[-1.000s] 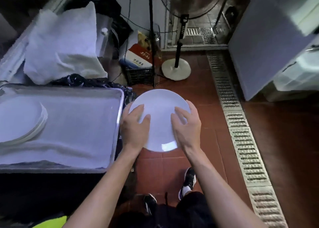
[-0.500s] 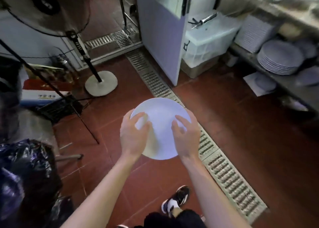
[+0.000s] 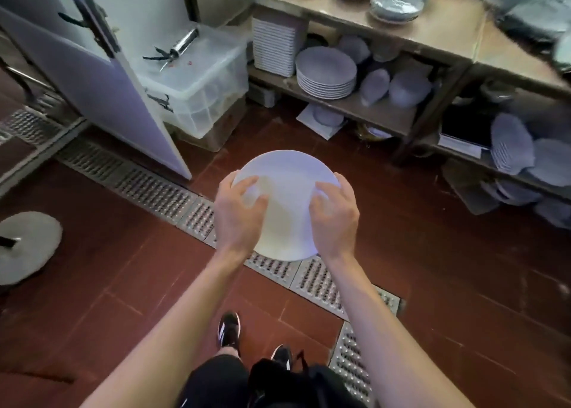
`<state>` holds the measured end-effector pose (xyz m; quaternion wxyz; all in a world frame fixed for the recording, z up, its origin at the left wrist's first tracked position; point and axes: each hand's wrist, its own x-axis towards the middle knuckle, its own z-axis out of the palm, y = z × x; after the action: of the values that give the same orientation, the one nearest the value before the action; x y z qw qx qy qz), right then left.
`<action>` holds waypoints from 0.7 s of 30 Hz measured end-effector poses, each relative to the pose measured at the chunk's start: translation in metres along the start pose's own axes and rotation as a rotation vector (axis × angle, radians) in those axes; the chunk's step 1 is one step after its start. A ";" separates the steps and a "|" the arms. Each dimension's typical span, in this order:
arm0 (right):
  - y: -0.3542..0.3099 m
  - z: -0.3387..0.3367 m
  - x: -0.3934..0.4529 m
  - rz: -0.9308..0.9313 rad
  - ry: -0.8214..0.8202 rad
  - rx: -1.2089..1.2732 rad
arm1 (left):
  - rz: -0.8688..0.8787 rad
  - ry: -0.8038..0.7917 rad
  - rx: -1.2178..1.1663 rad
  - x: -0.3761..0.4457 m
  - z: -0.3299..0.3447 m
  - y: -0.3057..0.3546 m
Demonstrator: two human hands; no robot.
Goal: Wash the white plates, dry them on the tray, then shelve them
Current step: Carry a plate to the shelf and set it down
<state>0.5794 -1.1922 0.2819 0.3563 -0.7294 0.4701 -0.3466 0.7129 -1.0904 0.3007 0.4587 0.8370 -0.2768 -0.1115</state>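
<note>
A round white plate point(image 3: 289, 197) is held in the air above the red tiled floor, tilted a little toward me. My left hand point(image 3: 238, 214) grips its left edge, fingers curled over the face. My right hand point(image 3: 335, 216) grips the right edge the same way. Ahead stands a wooden shelf point(image 3: 355, 109) with a stack of white plates point(image 3: 326, 72) on its lower board, well beyond the held plate. The drying tray is out of view.
A metal floor drain grate point(image 3: 160, 191) runs diagonally under the plate. An open white door point(image 3: 102, 98) and a clear plastic bin point(image 3: 197, 80) stand at the left. A fan base point(image 3: 26, 247) sits far left. More dishes point(image 3: 513, 148) fill the right shelves.
The view has swung right, from the tray to the floor and now to the shelves. Both hands keep the same grip on the plate, which has come nearer the shelf.
</note>
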 end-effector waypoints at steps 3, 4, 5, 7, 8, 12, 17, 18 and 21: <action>0.014 -0.010 0.035 0.036 0.061 -0.036 | 0.041 -0.073 -0.027 0.030 0.035 0.017; 0.018 -0.012 0.047 0.049 0.078 -0.046 | 0.055 -0.095 -0.035 0.042 0.046 0.021; 0.021 -0.012 0.060 0.060 0.093 -0.052 | 0.065 -0.116 -0.043 0.055 0.056 0.025; 0.027 -0.009 0.088 0.075 0.128 -0.062 | 0.088 -0.145 -0.055 0.085 0.077 0.031; 0.029 -0.007 0.102 0.081 0.144 -0.068 | 0.102 -0.151 -0.057 0.101 0.087 0.034; 0.033 -0.001 0.165 0.120 0.198 -0.096 | 0.129 -0.222 -0.073 0.164 0.124 0.054; 0.042 -0.006 0.235 0.099 0.325 -0.138 | 0.204 -0.294 -0.108 0.232 0.171 0.086; 0.044 -0.007 0.245 0.121 0.342 -0.144 | 0.208 -0.311 -0.107 0.241 0.180 0.093; 0.054 -0.024 0.275 0.171 0.388 -0.153 | 0.250 -0.372 -0.141 0.261 0.216 0.118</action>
<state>0.6234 -1.4694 0.2954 0.2309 -0.6316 0.6147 -0.4122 0.7900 -1.4407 0.2963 0.4671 0.7272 -0.4496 -0.2253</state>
